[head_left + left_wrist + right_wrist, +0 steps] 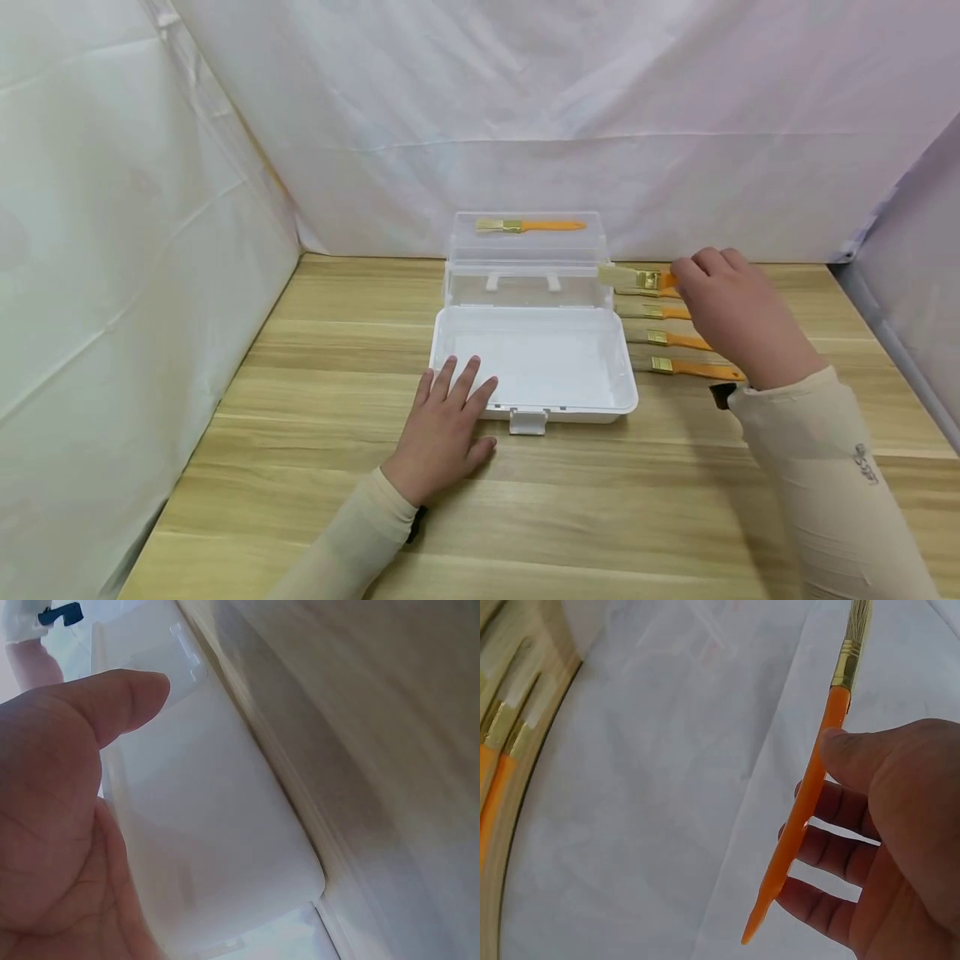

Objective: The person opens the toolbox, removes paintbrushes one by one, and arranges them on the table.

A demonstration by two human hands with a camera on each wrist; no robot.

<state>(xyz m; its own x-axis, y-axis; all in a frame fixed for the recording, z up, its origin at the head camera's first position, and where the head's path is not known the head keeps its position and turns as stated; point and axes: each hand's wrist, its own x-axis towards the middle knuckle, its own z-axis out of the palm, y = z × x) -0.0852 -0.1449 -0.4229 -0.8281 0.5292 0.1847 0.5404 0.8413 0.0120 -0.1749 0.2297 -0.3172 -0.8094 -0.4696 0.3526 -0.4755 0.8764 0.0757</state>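
Observation:
A white plastic box with its clear lid swung back sits on the table, its latch facing front. My left hand rests with straight fingers over the box's front left rim. In my right hand a paintbrush with an orange handle is held between thumb and fingers, its bristles pointing left, just above the back of a row of similar paintbrushes. The right wrist view shows the thumb pressed on the handle near the metal band.
One more paintbrush lies across the raised lid part at the back. White cloth hangs behind the wooden table, with more cloth at the left side.

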